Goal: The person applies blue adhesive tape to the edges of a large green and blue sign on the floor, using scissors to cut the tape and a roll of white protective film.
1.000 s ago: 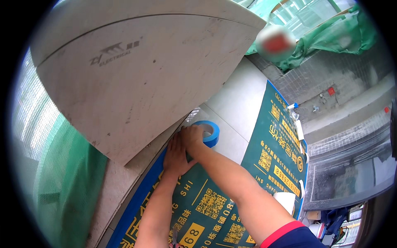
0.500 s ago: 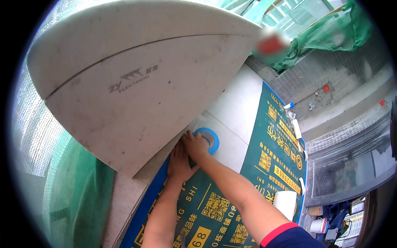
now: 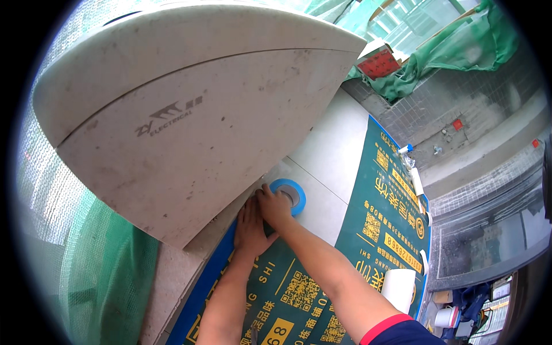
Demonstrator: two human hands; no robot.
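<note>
A wide roll of blue tape [image 3: 298,197] stands by the corner of the green printed floor sheet [image 3: 364,195], over the pale tiles. My right hand [image 3: 274,208] grips its near side, with fingers curled at the roll's core. Close beside it, my left hand [image 3: 248,229] lies flat with fingers stretched along the sheet's edge. Blue tape [image 3: 227,244] runs down that edge below the left hand. What lies right under my fingers is hidden.
A big off-white curved casing [image 3: 190,132] overhangs the upper left. Green netting [image 3: 109,270] hangs beside it. A white roll [image 3: 398,289] lies on the sheet at right. Pale tiles [image 3: 322,155] reach toward the grey wall [image 3: 460,109]. A red-sided box [image 3: 379,62] stands far back.
The whole view has shifted slightly, with the casing a little further left. Both hands stay almost in place; the right hand's fingers have shifted slightly at the tape roll.
</note>
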